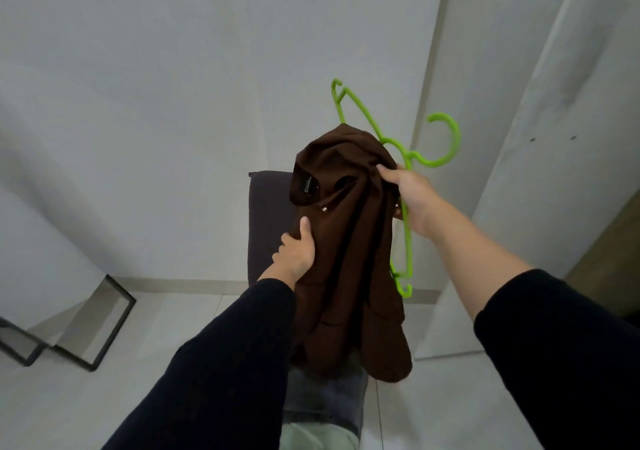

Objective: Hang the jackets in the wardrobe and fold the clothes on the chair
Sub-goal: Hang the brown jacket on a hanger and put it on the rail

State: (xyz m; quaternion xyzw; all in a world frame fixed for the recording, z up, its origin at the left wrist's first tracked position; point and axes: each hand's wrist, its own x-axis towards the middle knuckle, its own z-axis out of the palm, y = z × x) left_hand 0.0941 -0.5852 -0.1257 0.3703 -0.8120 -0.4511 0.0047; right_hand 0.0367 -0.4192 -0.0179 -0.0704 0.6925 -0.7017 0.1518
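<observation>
A: What lies nearest?

B: Two dark sleeves. Below them, on the chair seat (325,394), lie grey clothes (322,411), with a pale piece at the near edge.

A: And the left hand?

B: The left hand (297,252) grips the brown jacket (346,242) at its left side, thumb up on the cloth, fingers tucked behind a fold. That grip is clenched on the jacket.

A: The right?

B: The right hand (412,197) is higher and to the right. Its fingers pinch the jacket near the top, and the same grip holds a green hanger (407,228), whose bar runs down past the palm.

A: Where is the jacket, then?

B: In the air between the two hands, above the chair seat. It hangs bunched, collar label showing near the top, the lower end dangling close over the clothes. I cannot tell whether it touches them.

A: Is the hanger inside it?

B: Only partly, it seems. One arm sticks up past the jacket's top, the hook curls out to the right, and the other end shows below the hand.

A: Beyond that?

B: The dark chair back (266,221) stands behind the jacket. A black metal frame (104,325) stands on the floor at the left. White wall panels fill the far side.
</observation>
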